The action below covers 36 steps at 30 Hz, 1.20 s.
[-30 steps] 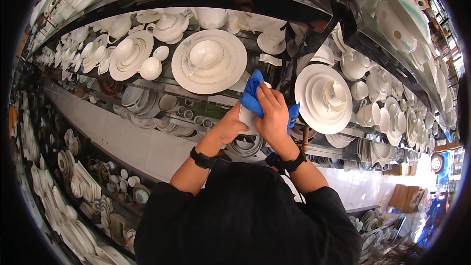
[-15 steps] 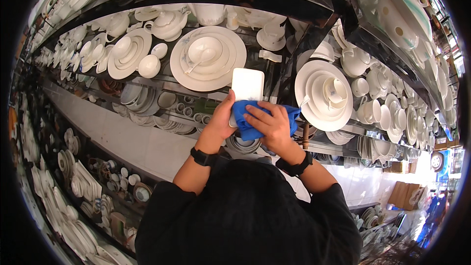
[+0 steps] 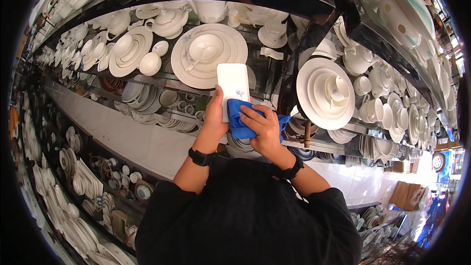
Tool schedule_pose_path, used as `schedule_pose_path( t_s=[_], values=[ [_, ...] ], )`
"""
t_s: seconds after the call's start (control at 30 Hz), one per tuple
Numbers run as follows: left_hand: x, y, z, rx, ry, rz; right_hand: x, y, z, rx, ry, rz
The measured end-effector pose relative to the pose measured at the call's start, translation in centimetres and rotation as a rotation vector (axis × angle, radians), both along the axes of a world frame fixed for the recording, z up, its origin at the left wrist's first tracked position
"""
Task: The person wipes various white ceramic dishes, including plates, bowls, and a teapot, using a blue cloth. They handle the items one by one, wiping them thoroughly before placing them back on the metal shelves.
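Head view: gripping white rectangular dish (image 3: 232, 79) by left edge in left hand (image 3: 214, 114), with fingers partly hidden; holding blue cloth (image 3: 237, 128) against dish's lower right with bent fingers of right hand (image 3: 265, 131), before stacked plates (image 3: 222, 60).

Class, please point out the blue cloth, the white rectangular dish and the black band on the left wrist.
Blue cloth (image 3: 235, 121): head view, on its left part.
White rectangular dish (image 3: 231, 82): head view, on its broad face.
Black band (image 3: 201, 157): head view, on its middle.
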<state>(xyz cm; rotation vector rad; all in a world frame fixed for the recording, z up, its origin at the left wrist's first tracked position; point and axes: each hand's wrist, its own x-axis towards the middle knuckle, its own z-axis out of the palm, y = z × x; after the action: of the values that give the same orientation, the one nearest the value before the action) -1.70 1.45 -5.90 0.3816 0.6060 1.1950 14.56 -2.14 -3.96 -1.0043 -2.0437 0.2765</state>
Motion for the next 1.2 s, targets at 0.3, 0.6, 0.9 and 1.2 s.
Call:
schedule_pose_path(
  t_s=[0.3, 0.6, 0.9, 1.2],
  values=[
    [1.0, -0.3, 1.0, 0.145, -0.101, 0.005, -0.2, -0.3, -1.7, -0.732, 0.840, 0.039],
    [1.7, -0.5, -1.8, 0.189, 0.430, 0.011, 2.6, 0.0, -0.2, -1.305, 1.410, 0.199],
    [1.8, -1.2, -0.4, 0.180, 0.085, 0.181, 3.3, 0.5, -0.3, -1.089, 1.279, 0.036],
    [3.8, -2.4, -2.1, 0.209, 0.410, -0.167, 0.6, 3.6, 0.9, -0.138, 0.282, -0.284]
  ],
)
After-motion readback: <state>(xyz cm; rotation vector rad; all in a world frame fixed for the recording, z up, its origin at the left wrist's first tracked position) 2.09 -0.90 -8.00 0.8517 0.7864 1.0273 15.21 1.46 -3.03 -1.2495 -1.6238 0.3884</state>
